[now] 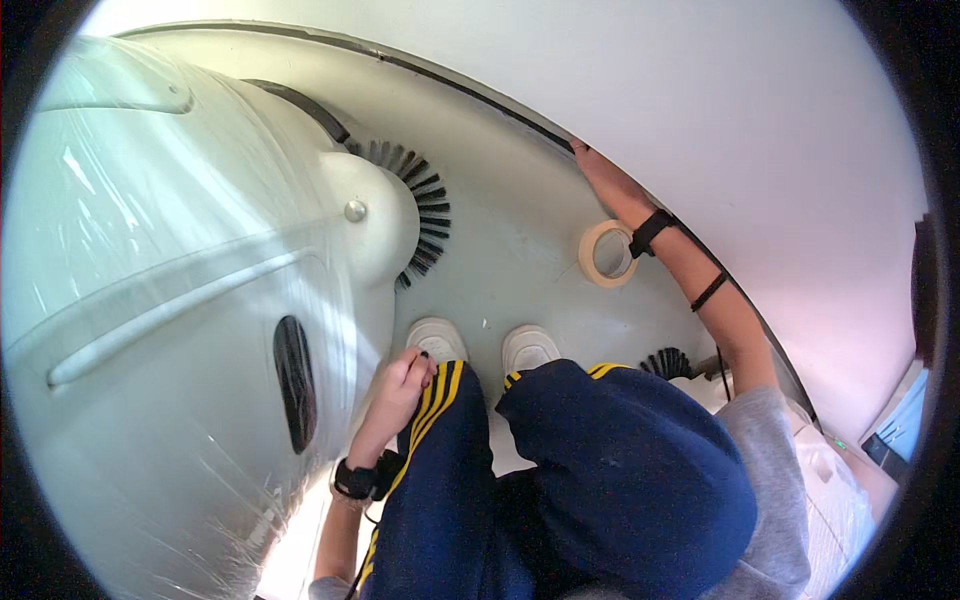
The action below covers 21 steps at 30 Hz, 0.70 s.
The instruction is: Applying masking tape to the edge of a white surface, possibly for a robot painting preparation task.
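Observation:
My left hand [404, 380] rests by my left knee with its fingers curled closed. A small dark spot shows at the fingertips; what it is I cannot make out. My right arm stretches forward along the dark edge of a large white panel [720, 110]. At that edge, my right hand [588, 160] shows only in part, its fingers hidden. Beside the right wrist is a roll of cream masking tape [585, 258], close to the black wrist strap [652, 232]; whether it touches the strap I cannot tell.
On the left stands a big white rounded machine [180, 330] partly wrapped in clear plastic film. A round brush with black bristles [432, 222] juts from its side. Another black brush [665, 362] sits near my right elbow. My white shoes [530, 348] stand on the grey-green floor [500, 270].

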{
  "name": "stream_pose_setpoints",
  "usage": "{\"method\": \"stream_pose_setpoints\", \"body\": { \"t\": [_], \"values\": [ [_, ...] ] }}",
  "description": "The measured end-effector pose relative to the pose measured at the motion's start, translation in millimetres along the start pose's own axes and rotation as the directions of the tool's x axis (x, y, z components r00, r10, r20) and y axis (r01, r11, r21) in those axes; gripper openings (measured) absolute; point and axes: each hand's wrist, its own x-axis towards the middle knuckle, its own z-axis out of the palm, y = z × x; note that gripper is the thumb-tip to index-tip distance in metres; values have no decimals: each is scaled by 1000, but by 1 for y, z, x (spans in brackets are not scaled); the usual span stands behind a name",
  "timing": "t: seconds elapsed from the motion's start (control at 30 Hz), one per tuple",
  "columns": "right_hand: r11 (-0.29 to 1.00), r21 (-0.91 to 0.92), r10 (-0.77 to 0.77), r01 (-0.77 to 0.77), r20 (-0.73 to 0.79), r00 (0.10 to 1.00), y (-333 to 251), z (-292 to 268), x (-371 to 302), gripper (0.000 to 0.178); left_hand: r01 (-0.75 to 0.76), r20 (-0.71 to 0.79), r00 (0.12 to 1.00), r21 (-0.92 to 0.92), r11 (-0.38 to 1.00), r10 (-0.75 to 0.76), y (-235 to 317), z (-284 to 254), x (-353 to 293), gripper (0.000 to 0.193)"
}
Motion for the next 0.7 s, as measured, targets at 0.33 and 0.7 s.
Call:
{"method": "stream_pose_setpoints", "body": {
  "t": [0.33, 0.7],
  "values": [
    [956, -34, -231, 290, 520, 822, -21, -19, -2, 47, -10, -42, 999, -266, 964, -2, -39, 20, 4, 20],
    [931, -36, -265, 362, 616, 742, 18, 7, -11, 61, -31, -16, 999, -245, 969, 27, -33, 23, 21, 22]
  ]
}}
